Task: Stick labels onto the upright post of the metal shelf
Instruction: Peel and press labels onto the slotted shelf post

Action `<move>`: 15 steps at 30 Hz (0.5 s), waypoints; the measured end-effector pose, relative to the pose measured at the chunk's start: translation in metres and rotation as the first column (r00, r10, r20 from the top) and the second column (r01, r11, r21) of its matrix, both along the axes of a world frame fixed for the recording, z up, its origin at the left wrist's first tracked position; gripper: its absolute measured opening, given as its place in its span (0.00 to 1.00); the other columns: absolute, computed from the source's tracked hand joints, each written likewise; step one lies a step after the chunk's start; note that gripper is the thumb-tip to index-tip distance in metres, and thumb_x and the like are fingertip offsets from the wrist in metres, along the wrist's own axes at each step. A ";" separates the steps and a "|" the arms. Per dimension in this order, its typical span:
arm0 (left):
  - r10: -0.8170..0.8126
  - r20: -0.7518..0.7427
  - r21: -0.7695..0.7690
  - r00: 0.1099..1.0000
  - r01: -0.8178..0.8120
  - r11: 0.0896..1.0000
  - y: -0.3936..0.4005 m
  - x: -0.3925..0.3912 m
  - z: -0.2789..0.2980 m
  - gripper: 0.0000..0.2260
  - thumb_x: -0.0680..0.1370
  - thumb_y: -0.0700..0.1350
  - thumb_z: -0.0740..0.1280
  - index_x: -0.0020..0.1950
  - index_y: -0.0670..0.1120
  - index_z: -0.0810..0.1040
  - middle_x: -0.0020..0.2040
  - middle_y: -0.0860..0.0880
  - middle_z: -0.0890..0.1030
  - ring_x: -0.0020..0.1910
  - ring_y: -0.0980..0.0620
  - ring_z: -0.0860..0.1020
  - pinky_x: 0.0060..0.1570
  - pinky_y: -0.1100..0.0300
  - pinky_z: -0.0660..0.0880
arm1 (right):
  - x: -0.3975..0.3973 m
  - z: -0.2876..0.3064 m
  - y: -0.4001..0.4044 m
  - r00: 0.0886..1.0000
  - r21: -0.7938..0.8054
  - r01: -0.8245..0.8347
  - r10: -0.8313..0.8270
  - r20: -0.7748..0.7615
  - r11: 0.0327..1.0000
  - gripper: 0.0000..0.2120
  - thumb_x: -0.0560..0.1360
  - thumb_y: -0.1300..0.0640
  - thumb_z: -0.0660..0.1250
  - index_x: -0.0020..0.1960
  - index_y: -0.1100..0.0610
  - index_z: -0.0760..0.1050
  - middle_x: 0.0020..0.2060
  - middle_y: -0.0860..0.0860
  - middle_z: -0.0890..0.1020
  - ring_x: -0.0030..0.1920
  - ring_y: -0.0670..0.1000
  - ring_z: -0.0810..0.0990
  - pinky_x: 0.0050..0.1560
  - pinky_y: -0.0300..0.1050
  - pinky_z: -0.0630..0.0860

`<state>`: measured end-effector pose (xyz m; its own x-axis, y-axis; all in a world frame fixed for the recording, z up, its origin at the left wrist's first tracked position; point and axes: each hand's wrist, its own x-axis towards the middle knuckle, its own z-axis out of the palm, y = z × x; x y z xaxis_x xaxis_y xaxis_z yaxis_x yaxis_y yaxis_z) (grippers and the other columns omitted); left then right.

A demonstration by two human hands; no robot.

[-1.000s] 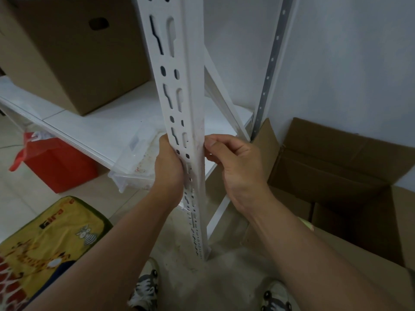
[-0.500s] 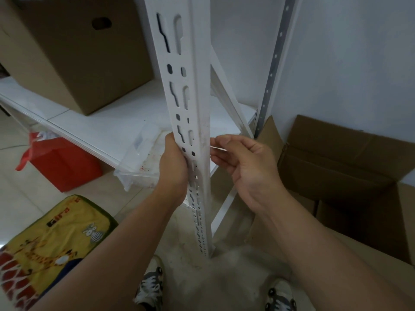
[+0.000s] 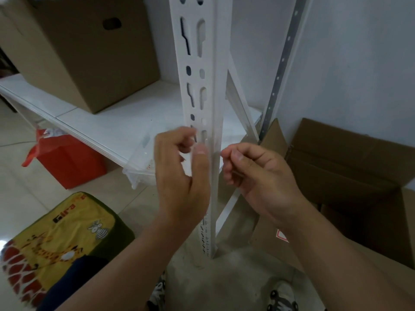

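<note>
Post: white slotted upright post (image 3: pixel 211 90) of the metal shelf stands at centre, foot on the floor
Left hand: left hand (image 3: pixel 179 176) in front of the post, thumb up along its face, fingers curled – whether it pinches a label cannot be told
Right hand: right hand (image 3: pixel 253 169) just right of the post's edge – fingers curled, contents blurred
Shelf board: brown cardboard box (image 3: pixel 78 48) on it

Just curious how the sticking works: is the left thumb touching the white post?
Touching. In the head view the left hand's thumb lies flat against the front of the post, with no gap showing between them.
</note>
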<state>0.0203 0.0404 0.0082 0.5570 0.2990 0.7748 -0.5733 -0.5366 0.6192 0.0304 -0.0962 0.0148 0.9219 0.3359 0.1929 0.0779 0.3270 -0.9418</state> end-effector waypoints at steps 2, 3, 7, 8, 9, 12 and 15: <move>-0.027 0.007 0.164 1.000 0.025 0.986 -0.003 -0.009 -0.001 0.08 0.77 0.39 0.60 0.47 0.37 0.78 0.43 0.42 0.77 0.41 0.52 0.74 0.43 0.69 0.70 | -0.003 -0.001 0.001 0.980 -0.255 0.104 -0.056 0.190 0.961 0.10 0.77 0.52 0.63 0.47 0.57 0.80 0.36 0.50 0.81 0.37 0.47 0.79 0.40 0.38 0.77; -0.057 -0.011 0.206 0.998 0.058 0.977 -0.003 -0.011 -0.002 0.10 0.78 0.39 0.60 0.46 0.37 0.80 0.42 0.43 0.78 0.41 0.54 0.74 0.43 0.71 0.70 | -0.005 -0.002 0.002 0.957 -0.353 0.169 -0.068 0.281 0.920 0.12 0.77 0.48 0.63 0.49 0.56 0.80 0.38 0.51 0.82 0.39 0.47 0.80 0.41 0.39 0.78; -0.160 -0.074 0.198 0.984 0.172 0.965 0.000 -0.011 -0.004 0.07 0.77 0.40 0.65 0.50 0.40 0.81 0.44 0.48 0.80 0.42 0.57 0.77 0.44 0.69 0.74 | -0.005 -0.012 0.007 0.813 -0.412 0.448 -0.170 0.557 0.793 0.15 0.78 0.48 0.60 0.47 0.58 0.79 0.36 0.48 0.80 0.37 0.47 0.78 0.36 0.40 0.76; -0.185 -0.100 0.167 0.978 0.200 0.965 0.001 -0.011 -0.004 0.06 0.77 0.42 0.66 0.51 0.43 0.81 0.44 0.50 0.80 0.43 0.56 0.79 0.44 0.66 0.76 | -0.003 -0.014 0.006 0.770 -0.401 0.507 -0.191 0.609 0.763 0.14 0.78 0.49 0.61 0.47 0.59 0.79 0.36 0.47 0.80 0.36 0.46 0.77 0.35 0.38 0.74; -0.206 -0.128 0.130 0.970 0.222 0.966 0.002 -0.011 -0.003 0.06 0.77 0.43 0.67 0.52 0.45 0.80 0.45 0.51 0.80 0.44 0.56 0.79 0.44 0.64 0.78 | -0.001 -0.015 0.006 0.732 -0.389 0.552 -0.205 0.650 0.737 0.14 0.78 0.50 0.61 0.47 0.59 0.79 0.36 0.47 0.79 0.36 0.45 0.77 0.35 0.36 0.73; -0.225 -0.202 0.054 0.953 0.240 0.969 0.004 -0.012 0.001 0.05 0.76 0.47 0.68 0.51 0.50 0.79 0.43 0.54 0.81 0.43 0.56 0.81 0.42 0.61 0.80 | 0.001 -0.016 0.005 0.629 -0.358 0.654 -0.217 0.746 0.666 0.11 0.79 0.53 0.63 0.47 0.60 0.79 0.37 0.49 0.80 0.37 0.44 0.76 0.36 0.40 0.73; -0.218 -0.237 0.098 0.947 0.246 0.964 0.008 -0.011 0.002 0.04 0.76 0.49 0.68 0.48 0.51 0.78 0.40 0.56 0.80 0.40 0.57 0.81 0.39 0.60 0.80 | 0.002 -0.016 0.005 0.564 -0.336 0.700 -0.200 0.801 0.630 0.10 0.78 0.54 0.64 0.48 0.60 0.79 0.38 0.50 0.80 0.37 0.45 0.75 0.36 0.42 0.73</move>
